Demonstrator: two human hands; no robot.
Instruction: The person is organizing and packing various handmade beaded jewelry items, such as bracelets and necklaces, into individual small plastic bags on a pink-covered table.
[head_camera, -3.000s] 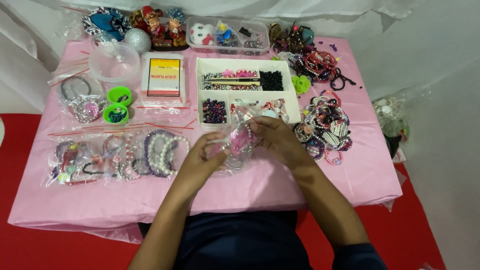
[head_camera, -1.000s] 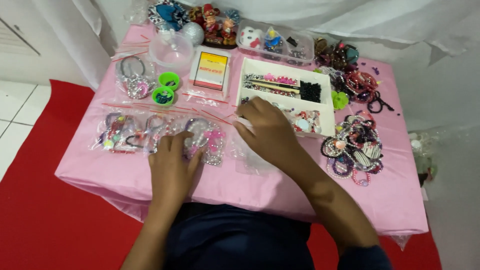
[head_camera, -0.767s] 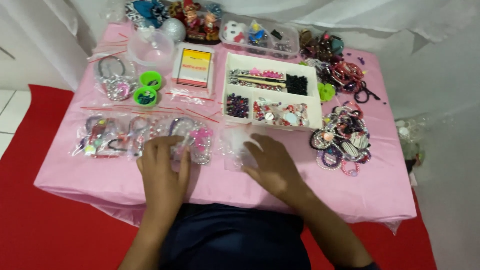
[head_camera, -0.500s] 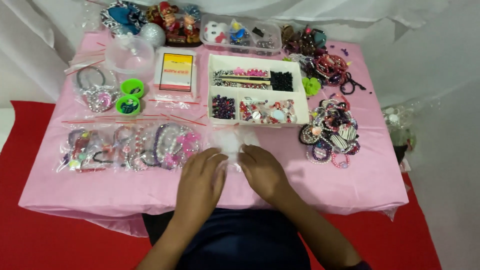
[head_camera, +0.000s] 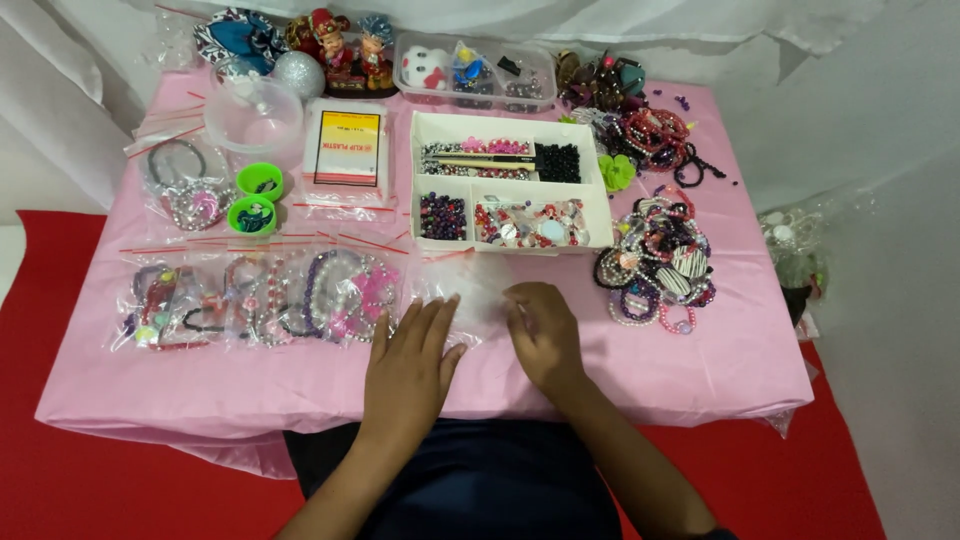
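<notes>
One pink-covered counter (head_camera: 700, 360) fills the frame, and near its lower middle lies one clear plastic bag (head_camera: 478, 290), flat, under both hands. The left hand (head_camera: 408, 362) rests flat with fingers spread on the bag's left edge; the right hand (head_camera: 545, 330) curls loosely on its right edge, gripping nothing firmly. The slick film could slide off the counter's near edge, or a sweep could nudge the row of about five bagged bracelets (head_camera: 260, 298) at left. One white divided tray (head_camera: 512, 185) sits above; two green cups (head_camera: 255, 198) upper left.
</notes>
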